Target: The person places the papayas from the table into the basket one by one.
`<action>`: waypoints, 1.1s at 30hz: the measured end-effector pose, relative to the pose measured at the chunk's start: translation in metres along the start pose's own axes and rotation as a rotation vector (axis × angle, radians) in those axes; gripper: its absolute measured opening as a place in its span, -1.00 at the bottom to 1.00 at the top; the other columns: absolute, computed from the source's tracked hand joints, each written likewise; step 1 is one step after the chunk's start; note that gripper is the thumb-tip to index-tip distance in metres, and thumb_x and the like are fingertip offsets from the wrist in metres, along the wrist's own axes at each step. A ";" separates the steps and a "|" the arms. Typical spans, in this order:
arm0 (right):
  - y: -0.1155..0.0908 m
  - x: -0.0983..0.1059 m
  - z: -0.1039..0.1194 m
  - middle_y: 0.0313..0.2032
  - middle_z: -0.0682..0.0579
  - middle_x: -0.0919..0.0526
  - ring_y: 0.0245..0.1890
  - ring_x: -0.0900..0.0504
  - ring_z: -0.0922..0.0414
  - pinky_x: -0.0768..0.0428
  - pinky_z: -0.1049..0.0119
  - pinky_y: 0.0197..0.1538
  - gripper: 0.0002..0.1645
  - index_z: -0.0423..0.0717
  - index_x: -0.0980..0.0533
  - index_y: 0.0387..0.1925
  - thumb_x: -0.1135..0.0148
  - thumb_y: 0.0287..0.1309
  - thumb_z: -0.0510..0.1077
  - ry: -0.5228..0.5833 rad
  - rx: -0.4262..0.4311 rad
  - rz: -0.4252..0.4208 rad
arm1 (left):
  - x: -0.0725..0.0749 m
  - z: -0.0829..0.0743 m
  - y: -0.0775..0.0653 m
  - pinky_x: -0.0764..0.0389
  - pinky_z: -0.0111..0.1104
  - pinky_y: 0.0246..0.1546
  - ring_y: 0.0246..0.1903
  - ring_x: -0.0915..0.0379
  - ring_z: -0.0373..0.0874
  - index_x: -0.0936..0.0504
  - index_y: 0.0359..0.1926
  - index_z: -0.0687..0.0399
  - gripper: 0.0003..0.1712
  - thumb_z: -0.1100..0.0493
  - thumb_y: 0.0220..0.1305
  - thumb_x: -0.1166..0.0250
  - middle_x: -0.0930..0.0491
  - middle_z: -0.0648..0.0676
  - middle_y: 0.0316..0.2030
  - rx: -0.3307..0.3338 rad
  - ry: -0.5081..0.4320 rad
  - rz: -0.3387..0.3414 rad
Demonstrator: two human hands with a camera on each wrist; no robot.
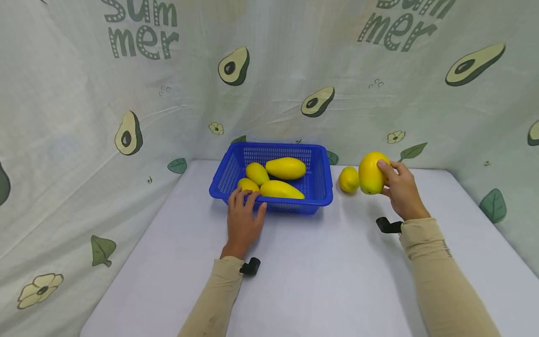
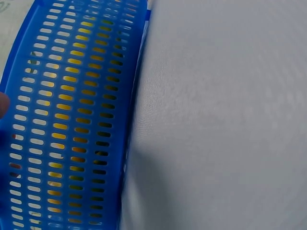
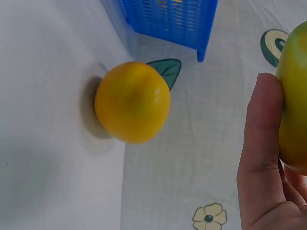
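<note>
A blue plastic basket (image 1: 324, 202) holds several yellow mangoes, two of them long ones (image 1: 285, 168). My left hand (image 1: 244, 224) grips the basket's front rim, fingers hooked over it and thumb at the outer side. A smaller mango (image 1: 247, 184) lies just inside, by those fingertips. In the left wrist view, only a fingertip shows beside the slotted wall (image 2: 72, 115). To the right of the basket, my right hand (image 1: 400, 187) holds a yellow-green mango (image 1: 372, 173) raised above the table, thumb on its near side. Another yellow mango (image 1: 349, 179) sits on the table between it and the basket.
The white-covered table (image 1: 320, 281) reaches back to a hanging cloth (image 1: 269, 112) printed with avocados, leaves and flowers. The basket stands close to this cloth at the table's back edge. Small black devices (image 1: 251, 267) are strapped at both wrists.
</note>
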State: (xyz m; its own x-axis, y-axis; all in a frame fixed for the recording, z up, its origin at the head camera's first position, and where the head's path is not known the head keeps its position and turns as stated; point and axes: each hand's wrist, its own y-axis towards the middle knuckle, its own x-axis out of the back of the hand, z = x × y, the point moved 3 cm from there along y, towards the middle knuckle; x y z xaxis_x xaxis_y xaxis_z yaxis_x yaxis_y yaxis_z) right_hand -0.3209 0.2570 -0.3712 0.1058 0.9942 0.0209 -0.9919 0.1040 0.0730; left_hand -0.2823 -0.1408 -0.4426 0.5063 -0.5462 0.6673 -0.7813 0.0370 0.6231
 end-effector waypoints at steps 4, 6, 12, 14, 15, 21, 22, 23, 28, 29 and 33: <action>0.003 -0.009 0.001 0.20 -0.07 -0.30 0.11 -0.48 -0.02 -0.65 0.46 -0.15 -0.19 -0.06 -0.21 0.31 -0.19 0.28 0.33 -0.004 0.010 0.002 | 0.001 0.001 0.000 -0.19 0.03 0.40 0.44 0.01 0.12 -0.56 0.19 0.04 -0.58 -0.06 0.46 -0.17 -0.38 0.14 0.19 0.009 0.014 0.017; 0.005 -0.014 0.002 0.19 -0.08 -0.32 0.09 -0.50 -0.01 -0.66 0.44 -0.15 -0.18 -0.09 -0.21 0.32 -0.20 0.28 0.32 0.024 0.021 0.000 | 0.001 0.001 0.000 -0.20 0.03 0.40 0.43 0.01 0.11 -0.57 0.18 0.04 -0.58 -0.06 0.46 -0.18 -0.38 0.14 0.18 0.004 0.018 0.009; 0.012 -0.032 0.010 0.15 -0.08 -0.33 0.05 -0.51 -0.02 -0.67 0.39 -0.15 -0.22 -0.13 -0.23 0.27 -0.20 0.30 0.29 0.101 0.048 0.005 | 0.003 0.001 0.001 -0.24 0.09 0.36 0.41 -0.05 0.17 -0.59 0.15 0.08 -0.60 -0.02 0.42 -0.24 -0.42 0.18 0.15 -0.022 0.014 -0.035; 0.014 -0.039 0.012 0.16 -0.09 -0.33 0.07 -0.50 -0.04 -0.66 0.39 -0.14 -0.21 -0.13 -0.23 0.26 -0.20 0.30 0.30 0.087 0.044 0.013 | 0.003 0.000 0.001 -0.25 0.10 0.36 0.41 -0.05 0.18 -0.59 0.15 0.07 -0.59 -0.03 0.42 -0.24 -0.42 0.18 0.15 -0.021 0.013 -0.030; 0.015 -0.042 0.013 0.17 -0.10 -0.33 0.08 -0.50 -0.05 -0.66 0.38 -0.13 -0.20 -0.13 -0.23 0.27 -0.21 0.29 0.30 0.085 0.040 0.020 | 0.003 -0.001 0.001 -0.25 0.10 0.36 0.41 -0.06 0.18 -0.59 0.15 0.08 -0.59 -0.03 0.42 -0.24 -0.42 0.18 0.15 -0.020 0.011 -0.030; 0.021 -0.060 0.023 0.18 -0.15 -0.36 0.10 -0.51 -0.07 -0.65 0.37 -0.10 -0.09 -0.19 -0.18 0.33 -0.20 0.27 0.34 0.001 0.036 0.055 | 0.002 0.000 0.000 -0.24 0.07 0.37 0.42 -0.04 0.15 -0.58 0.16 0.05 -0.60 -0.04 0.44 -0.21 -0.42 0.16 0.17 -0.009 0.017 -0.015; 0.022 -0.063 0.025 0.17 -0.14 -0.37 0.08 -0.53 -0.06 -0.65 0.36 -0.10 -0.10 -0.18 -0.19 0.31 -0.21 0.26 0.35 -0.012 0.037 0.060 | 0.002 0.001 0.000 -0.24 0.07 0.37 0.42 -0.03 0.14 -0.58 0.16 0.05 -0.60 -0.04 0.44 -0.21 -0.41 0.16 0.17 -0.007 0.018 -0.014; 0.024 -0.065 0.027 0.15 -0.14 -0.38 0.06 -0.54 -0.05 -0.65 0.36 -0.10 -0.12 -0.17 -0.21 0.29 -0.21 0.26 0.36 -0.018 0.038 0.068 | 0.002 0.001 0.000 -0.24 0.07 0.37 0.42 -0.03 0.13 -0.58 0.17 0.04 -0.60 -0.04 0.44 -0.21 -0.41 0.15 0.17 -0.004 0.023 -0.013; 0.030 -0.077 0.035 0.08 -0.12 -0.41 -0.03 -0.58 0.00 -0.65 0.30 -0.09 -0.21 -0.12 -0.26 0.19 -0.26 0.24 0.32 -0.003 0.019 0.098 | 0.002 0.002 0.000 -0.24 0.08 0.37 0.41 -0.05 0.15 -0.60 0.15 0.06 -0.60 -0.03 0.41 -0.25 -0.42 0.16 0.16 -0.007 0.030 -0.028; 0.031 -0.079 0.036 0.09 -0.12 -0.41 -0.02 -0.58 0.00 -0.64 0.28 -0.06 -0.20 -0.13 -0.26 0.21 -0.25 0.24 0.34 -0.017 0.016 0.100 | 0.001 0.002 0.001 -0.23 0.07 0.37 0.41 -0.05 0.15 -0.60 0.15 0.06 -0.60 -0.03 0.41 -0.25 -0.42 0.16 0.16 -0.009 0.031 -0.027; 0.035 -0.090 0.039 0.18 -0.15 -0.39 0.08 -0.53 -0.06 -0.57 0.12 0.10 -0.04 -0.15 -0.20 0.34 -0.21 0.22 0.41 -0.092 0.012 0.116 | 0.001 -0.001 0.001 -0.21 0.06 0.39 0.42 -0.05 0.15 -0.59 0.16 0.06 -0.58 -0.05 0.42 -0.23 -0.42 0.16 0.16 -0.005 0.033 -0.018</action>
State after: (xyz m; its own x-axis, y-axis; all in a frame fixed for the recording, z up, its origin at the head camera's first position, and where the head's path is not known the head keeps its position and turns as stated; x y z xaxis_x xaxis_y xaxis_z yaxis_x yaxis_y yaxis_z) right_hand -0.3627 0.1696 -0.3313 -0.0026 0.9926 0.1213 -0.9970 -0.0120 0.0765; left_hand -0.2827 -0.1405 -0.4409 0.5320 -0.5191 0.6689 -0.7703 0.0314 0.6370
